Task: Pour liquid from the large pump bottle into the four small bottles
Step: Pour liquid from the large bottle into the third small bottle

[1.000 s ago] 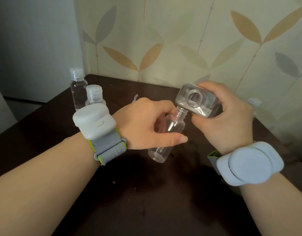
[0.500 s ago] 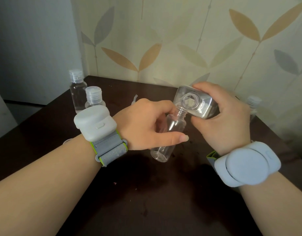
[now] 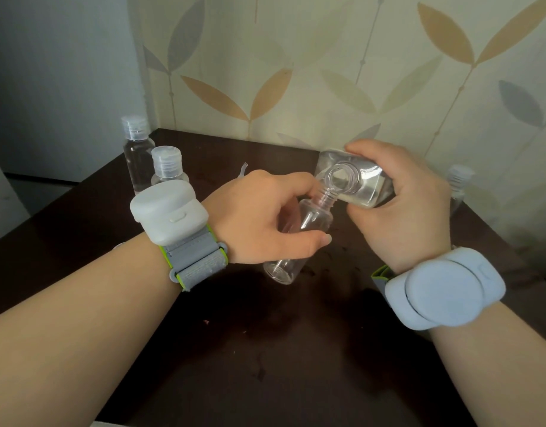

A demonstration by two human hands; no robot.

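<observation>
Clear plastic, large pump bottle (image 3: 362, 183): pump removed, tipped over sideways above the table, open threaded mouth facing the camera and resting against the neck of the small bottle.
Right hand (image 3: 401, 208): wrapped around the large bottle's body from the right, fingers over the top, thumb underneath.
Small open bottle (image 3: 308, 229): clear, uncapped, tilted with its neck up toward the large bottle's mouth and its base down near the table; contents not discernible.
Left hand (image 3: 262, 220): closed around the small bottle's middle, thumb lying across the front.
Wrists: grey band with a white box (image 3: 170, 214) on the left, pale blue round device (image 3: 444, 291) on the right.
Dark brown table (image 3: 265, 349): under both hands, speckled with small marks.
Two capped small bottles (image 3: 136, 149): upright at the far left corner, just beside each other.
Another capped small bottle (image 3: 458, 183): far right edge, partly hidden behind the right hand.
Wall (image 3: 327, 72): pale paper with tan and grey leaves.
</observation>
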